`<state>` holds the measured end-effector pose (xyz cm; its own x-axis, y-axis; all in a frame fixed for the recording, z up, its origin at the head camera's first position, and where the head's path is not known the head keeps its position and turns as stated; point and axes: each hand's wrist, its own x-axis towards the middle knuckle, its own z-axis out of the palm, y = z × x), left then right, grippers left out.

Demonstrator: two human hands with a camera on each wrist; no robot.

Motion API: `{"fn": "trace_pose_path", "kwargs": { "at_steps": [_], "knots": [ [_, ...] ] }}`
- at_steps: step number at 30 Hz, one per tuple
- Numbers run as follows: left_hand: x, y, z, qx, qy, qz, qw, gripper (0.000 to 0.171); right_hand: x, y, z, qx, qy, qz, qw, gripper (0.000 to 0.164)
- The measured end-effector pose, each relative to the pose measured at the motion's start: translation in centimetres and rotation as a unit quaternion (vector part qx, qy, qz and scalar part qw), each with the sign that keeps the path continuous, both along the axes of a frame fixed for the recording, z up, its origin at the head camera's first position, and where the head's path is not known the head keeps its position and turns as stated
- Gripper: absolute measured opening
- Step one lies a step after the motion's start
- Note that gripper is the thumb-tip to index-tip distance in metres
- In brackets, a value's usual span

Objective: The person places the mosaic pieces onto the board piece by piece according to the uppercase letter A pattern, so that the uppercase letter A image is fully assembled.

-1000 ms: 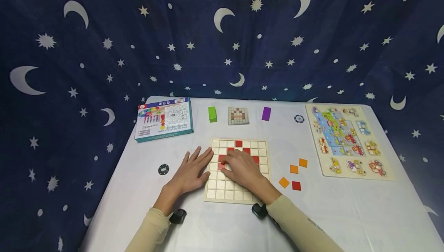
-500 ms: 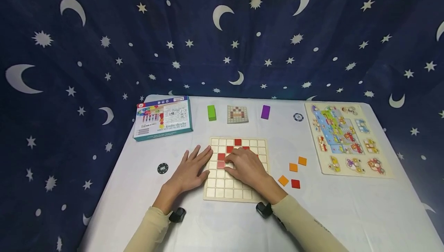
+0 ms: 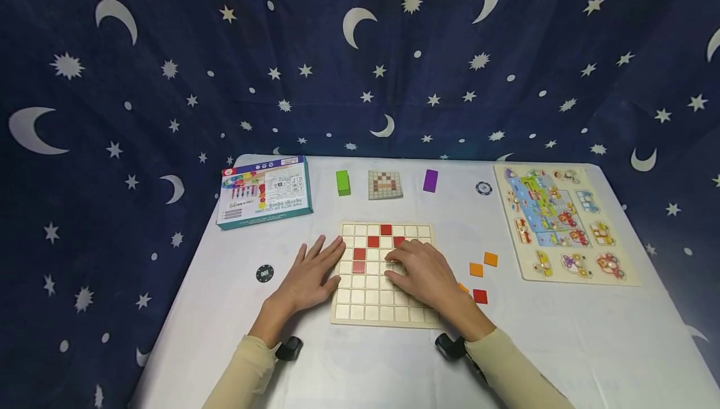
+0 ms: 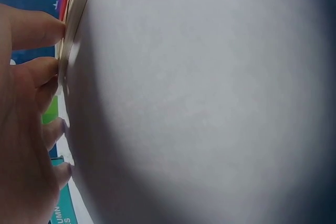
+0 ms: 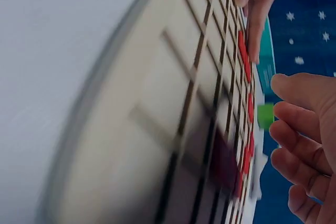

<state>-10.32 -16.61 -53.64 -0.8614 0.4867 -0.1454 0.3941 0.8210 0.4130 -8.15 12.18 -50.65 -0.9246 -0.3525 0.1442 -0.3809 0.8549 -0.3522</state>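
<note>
A wooden grid board lies mid-table, with red square tiles set in some of its cells; one red tile sits at the lower left of the pattern. My left hand lies flat with fingers spread, its fingertips and thumb on the board's left edge. Over the right half of the board hovers my right hand, its fingers loosely bent, hiding some cells. In the right wrist view, nothing shows between the fingers and thumb of that hand.
Right of the board lie orange tiles and a loose red tile. Behind it are a pattern card, a green block and a purple block. A box, poker chips and a vehicle puzzle lie around.
My right hand has come away from the lower-left red tile and moved right across the board, uncovering cells in the middle. The left hand stays at the board's edge.
</note>
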Motion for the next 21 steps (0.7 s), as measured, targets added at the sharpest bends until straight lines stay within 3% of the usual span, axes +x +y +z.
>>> {"fn": "trace_pose_path", "kwargs": {
  "at_steps": [14, 21],
  "knots": [
    [-0.1, 0.1, 0.1, 0.002, 0.004, -0.006, 1.0, 0.071, 4.2, 9.3, -1.3, -0.001, 0.056, -0.078, 0.995, 0.029],
    [0.1, -0.1, -0.2, 0.005, 0.009, -0.003, 0.9999, 0.071, 5.7, 12.0, -1.8, -0.001, 0.082, -0.08, 0.993, 0.034]
  ]
}}
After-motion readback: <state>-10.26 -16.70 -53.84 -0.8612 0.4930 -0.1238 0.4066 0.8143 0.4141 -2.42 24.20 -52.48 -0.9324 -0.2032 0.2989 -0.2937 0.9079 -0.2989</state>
